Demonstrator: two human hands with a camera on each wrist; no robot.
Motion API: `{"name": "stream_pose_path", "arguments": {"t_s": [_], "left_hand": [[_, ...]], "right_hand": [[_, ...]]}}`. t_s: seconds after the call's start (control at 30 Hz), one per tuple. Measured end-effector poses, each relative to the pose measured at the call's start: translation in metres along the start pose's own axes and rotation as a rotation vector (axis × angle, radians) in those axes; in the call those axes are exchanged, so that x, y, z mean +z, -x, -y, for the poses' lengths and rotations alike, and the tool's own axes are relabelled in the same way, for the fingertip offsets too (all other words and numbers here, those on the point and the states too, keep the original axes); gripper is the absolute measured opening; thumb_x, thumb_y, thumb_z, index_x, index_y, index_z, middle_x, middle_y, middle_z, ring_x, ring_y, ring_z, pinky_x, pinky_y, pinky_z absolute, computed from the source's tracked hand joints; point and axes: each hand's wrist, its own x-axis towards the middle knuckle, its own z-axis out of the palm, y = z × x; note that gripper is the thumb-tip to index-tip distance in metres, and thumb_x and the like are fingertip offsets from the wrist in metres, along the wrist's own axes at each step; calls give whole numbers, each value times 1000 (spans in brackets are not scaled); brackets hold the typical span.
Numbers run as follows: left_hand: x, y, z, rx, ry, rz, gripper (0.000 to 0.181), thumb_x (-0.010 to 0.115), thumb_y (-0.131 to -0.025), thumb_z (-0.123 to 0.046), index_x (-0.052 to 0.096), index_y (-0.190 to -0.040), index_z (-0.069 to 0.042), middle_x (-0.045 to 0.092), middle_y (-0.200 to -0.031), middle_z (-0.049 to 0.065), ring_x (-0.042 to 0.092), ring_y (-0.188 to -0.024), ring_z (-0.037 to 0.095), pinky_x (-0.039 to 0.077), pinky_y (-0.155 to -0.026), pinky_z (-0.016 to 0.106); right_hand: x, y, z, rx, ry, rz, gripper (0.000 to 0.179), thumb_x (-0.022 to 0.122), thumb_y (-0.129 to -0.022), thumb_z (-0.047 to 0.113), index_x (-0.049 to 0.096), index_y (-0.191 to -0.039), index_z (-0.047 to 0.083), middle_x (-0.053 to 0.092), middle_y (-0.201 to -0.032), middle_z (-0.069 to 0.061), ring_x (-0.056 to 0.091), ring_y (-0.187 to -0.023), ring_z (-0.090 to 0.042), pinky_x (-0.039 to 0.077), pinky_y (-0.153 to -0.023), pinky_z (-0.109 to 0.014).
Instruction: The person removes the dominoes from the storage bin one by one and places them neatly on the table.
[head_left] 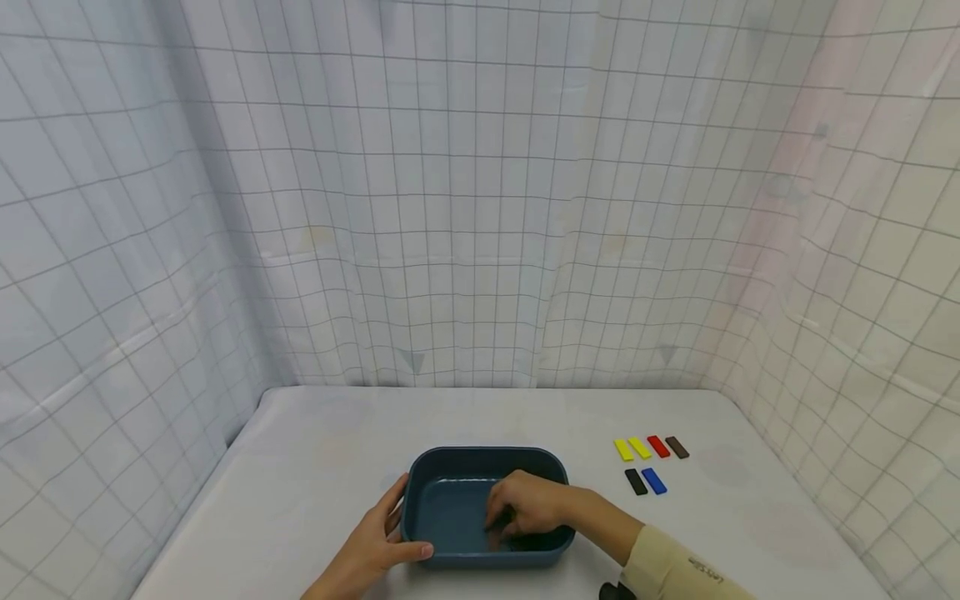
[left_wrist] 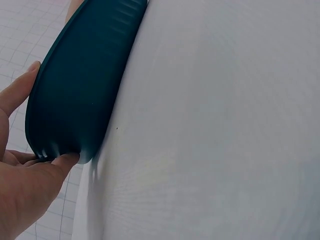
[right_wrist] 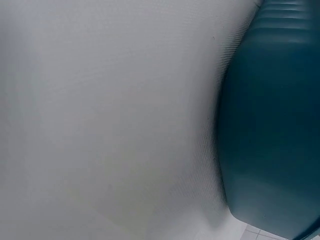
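A dark teal, rounded rectangular tub (head_left: 450, 510) stands near the front of the white table. My left hand (head_left: 375, 540) grips its near left corner, the thumb over the front rim and the fingers along the left wall. In the left wrist view, this hand (left_wrist: 30, 187) spans the end of the tub (left_wrist: 75, 85). My right hand (head_left: 525, 504) reaches inside at the right, fingers bent down toward the tub's floor. Its fingertips are partly hidden, and I cannot tell whether they hold something. The right wrist view shows only the tub's outer wall (right_wrist: 270, 125).
Right of the tub lie small flat blocks in two rows. The far row has two yellow blocks (head_left: 632, 449), a red block (head_left: 658, 447) and a brown block (head_left: 677, 447); nearer lie a black block (head_left: 636, 482) and a blue block (head_left: 654, 481). Grid-patterned curtains (head_left: 480, 250) surround the table.
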Motion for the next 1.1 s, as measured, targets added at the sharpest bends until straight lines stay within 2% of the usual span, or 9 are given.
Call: {"name": "stream_pose_path", "arguments": {"t_s": [0.1, 0.2, 0.43, 0.83, 1.1], "left_hand": [[0, 0, 0, 0, 1, 4, 110, 82, -90, -16, 4, -165, 1, 4, -168, 28, 18, -151, 48, 44, -110, 45], [-1, 0, 1, -1, 0, 5, 110, 82, -90, -16, 3, -165, 1, 4, -168, 29, 18, -151, 48, 45, -109, 44], [-1, 2, 0, 6, 2, 3, 109, 82, -91, -16, 3, -165, 1, 4, -168, 30, 18, -150, 49, 47, -108, 44], [1, -1, -3, -21, -21, -22, 109, 83, -90, -18, 6, -165, 0, 6, -169, 27, 19, -151, 47, 44, -110, 48], [0, 1, 0, -10, 8, -12, 108, 82, -90, -15, 6, -165, 1, 6, -168, 28, 18, -151, 48, 44, -110, 47]], "right_hand": [[0, -1, 0, 7, 3, -9, 16, 83, -90, 12, 82, -105, 13, 73, -108, 11, 63, -104, 5, 46, -91, -9], [-1, -2, 2, 51, -32, -30, 11, 83, -90, 14, 81, -101, 14, 72, -103, 13, 62, -99, 6, 48, -86, -10], [-4, -1, 2, 152, -78, -133, 10, 82, -87, 16, 79, -97, 16, 67, -98, 15, 59, -87, 4, 50, -75, -14], [-18, 3, 4, 165, -70, -221, 10, 80, -89, 17, 76, -98, 17, 66, -101, 12, 59, -92, 1, 52, -82, -18], [-22, 10, 4, 227, -68, -233, 13, 80, -90, 20, 77, -102, 16, 69, -100, 13, 62, -90, 0, 53, -81, -19]]}}
